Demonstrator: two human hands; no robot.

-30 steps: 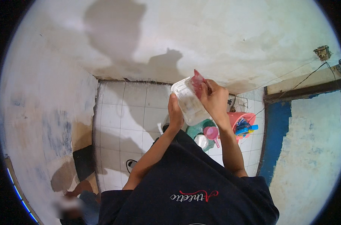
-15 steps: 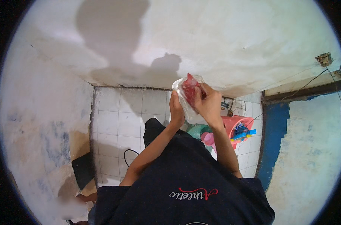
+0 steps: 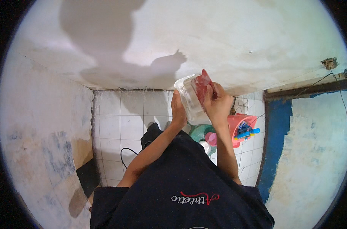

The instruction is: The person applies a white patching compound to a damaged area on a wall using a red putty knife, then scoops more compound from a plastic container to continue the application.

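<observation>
Clasping a translucent plastic tub (image 3: 190,101) in the left hand (image 3: 178,110), pinching a red scraper (image 3: 202,87) in the right hand (image 3: 219,106).

Gripping the tub tilted from 8 o'clock, well above the white floor tiles (image 3: 131,126), at 12 o'clock from the dark shirt (image 3: 150,171); pinching the flat, white-smeared scraper between thumb and fingers from 3 o'clock, pointed corner toward 12, over the tub's rim, hard to tell whether touching. Below the tub at 6 o'clock, seeing a green basin (image 3: 198,132), partly hidden, near a pink cup (image 3: 210,139) and a white round object (image 3: 206,146); at 4 o'clock, a salmon-pink container (image 3: 233,125) with a blue-and-yellow item (image 3: 251,133); at 8 o'clock, a black cable (image 3: 122,152).
</observation>
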